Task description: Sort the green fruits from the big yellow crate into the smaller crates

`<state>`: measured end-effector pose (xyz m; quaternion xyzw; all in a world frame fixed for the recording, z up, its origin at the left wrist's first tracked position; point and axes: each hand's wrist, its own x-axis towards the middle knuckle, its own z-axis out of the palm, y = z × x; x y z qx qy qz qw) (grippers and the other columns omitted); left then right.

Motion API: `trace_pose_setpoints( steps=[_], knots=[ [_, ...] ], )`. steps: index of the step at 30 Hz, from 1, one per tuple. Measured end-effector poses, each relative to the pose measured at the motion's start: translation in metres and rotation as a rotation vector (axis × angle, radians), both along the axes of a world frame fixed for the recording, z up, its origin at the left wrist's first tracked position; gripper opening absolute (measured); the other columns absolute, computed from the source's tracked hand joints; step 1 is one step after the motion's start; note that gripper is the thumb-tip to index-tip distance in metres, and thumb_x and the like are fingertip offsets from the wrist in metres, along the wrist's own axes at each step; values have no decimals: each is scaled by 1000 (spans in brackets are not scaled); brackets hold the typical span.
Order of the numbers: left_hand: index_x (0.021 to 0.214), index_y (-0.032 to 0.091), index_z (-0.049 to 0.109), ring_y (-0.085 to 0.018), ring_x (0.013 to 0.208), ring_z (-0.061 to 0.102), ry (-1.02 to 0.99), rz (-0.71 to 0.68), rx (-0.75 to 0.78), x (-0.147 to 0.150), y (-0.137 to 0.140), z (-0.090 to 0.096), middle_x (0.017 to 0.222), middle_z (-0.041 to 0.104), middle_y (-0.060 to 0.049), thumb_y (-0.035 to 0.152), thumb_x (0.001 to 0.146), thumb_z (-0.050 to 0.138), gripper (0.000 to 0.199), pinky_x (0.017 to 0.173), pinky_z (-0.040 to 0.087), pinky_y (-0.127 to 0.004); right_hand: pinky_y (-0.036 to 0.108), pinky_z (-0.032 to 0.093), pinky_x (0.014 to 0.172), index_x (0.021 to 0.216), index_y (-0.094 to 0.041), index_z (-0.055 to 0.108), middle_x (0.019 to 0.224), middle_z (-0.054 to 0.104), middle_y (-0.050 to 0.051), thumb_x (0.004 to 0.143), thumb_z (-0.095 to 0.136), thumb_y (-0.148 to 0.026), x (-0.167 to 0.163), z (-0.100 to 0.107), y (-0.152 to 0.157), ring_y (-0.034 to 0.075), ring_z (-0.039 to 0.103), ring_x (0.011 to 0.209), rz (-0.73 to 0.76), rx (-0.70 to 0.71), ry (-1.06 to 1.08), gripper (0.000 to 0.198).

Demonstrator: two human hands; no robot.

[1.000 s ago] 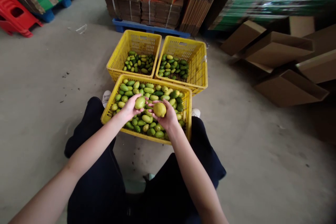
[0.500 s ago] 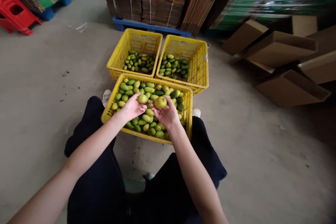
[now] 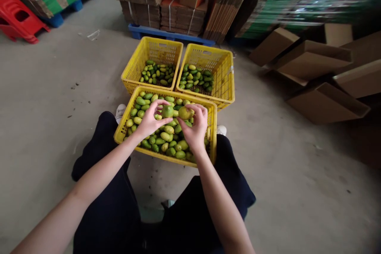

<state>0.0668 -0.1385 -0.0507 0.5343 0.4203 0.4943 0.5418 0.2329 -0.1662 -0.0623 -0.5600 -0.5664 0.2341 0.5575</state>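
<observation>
Over the near yellow crate (image 3: 120,130), my left hand (image 3: 151,120) pinches a green lemon (image 3: 167,111) between thumb and fingers. My right hand (image 3: 195,127) is closed round a yellower lemon (image 3: 185,113), held just to the right of the green one. Both fruits are raised above a layer of loose green and yellow lemons (image 3: 165,136) that fills the crate's floor. My hands hide part of that layer.
Two more yellow crates, one at left (image 3: 131,63) and one at right (image 3: 223,75), stand behind with lemons inside. Stacked cardboard (image 3: 139,16) rests on a blue pallet (image 3: 135,31). Open cartons (image 3: 309,61) lie to the right, a red stool (image 3: 22,16) far left.
Both hands have turned over from palms up to fingertip grips, lifting the two lemons. The lemon in my left hand now shows a greener side. The view has shifted slightly.
</observation>
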Motion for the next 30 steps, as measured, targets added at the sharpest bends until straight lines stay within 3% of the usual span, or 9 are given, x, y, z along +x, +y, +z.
trace_pose_setpoints(
  steps=[3,5,8,10,13,16,21,26,30],
  knots=[
    [102,22,65,-17,98,61,128,-1,213,-3,3,-10,109,64,-4,16,66,84,42,89,47,-27,47,52,95,109,-28,63,111,57,7,77,63,-13,2,-3,1,26,59,109,53,189,-221,36],
    [104,22,64,-18,101,60,205,-2,383,-5,5,-14,109,63,-5,19,70,82,38,89,48,-29,47,52,96,119,-29,59,115,58,7,79,61,-10,2,-6,1,25,59,111,94,278,-256,44],
    [105,23,66,-19,104,60,297,-14,542,-8,6,-13,107,63,-6,22,75,79,33,89,50,-31,47,52,100,131,-29,49,122,60,8,80,61,-9,3,-10,0,25,59,117,113,307,-186,55],
    [105,23,68,-20,106,60,334,2,547,-9,5,-10,107,63,-6,24,76,79,31,90,51,-32,48,50,102,130,-29,50,125,61,8,81,61,-10,3,-11,-1,25,59,120,128,282,-128,53],
    [110,24,71,-21,105,62,281,20,405,-10,4,-7,113,62,-7,28,72,82,39,91,53,-34,48,49,103,121,-28,57,125,63,8,80,66,-13,3,-9,0,25,58,122,137,218,-20,45],
    [115,22,71,-21,98,66,61,-15,111,-8,5,-8,119,64,-9,30,68,85,50,86,56,-33,44,53,98,115,-26,63,121,65,7,72,77,-20,2,-6,3,24,61,117,143,68,237,45],
    [108,17,72,-25,99,69,-293,-29,-286,-6,7,-7,111,72,-10,26,71,82,39,84,59,-34,38,55,92,105,-23,69,102,74,2,60,87,-29,2,-2,6,21,69,96,184,-225,710,48],
    [106,13,73,-28,98,72,-423,-94,-410,-8,7,-2,104,75,-12,17,75,76,31,90,59,-40,34,59,81,95,-23,71,93,76,0,59,87,-26,4,2,7,19,72,86,219,-307,938,40],
    [106,13,74,-30,99,73,-452,-152,-444,-8,7,0,100,76,-12,16,77,72,29,94,58,-43,38,61,81,87,-21,71,84,76,1,62,84,-29,6,4,8,21,74,82,267,-362,1005,29]
  ],
)
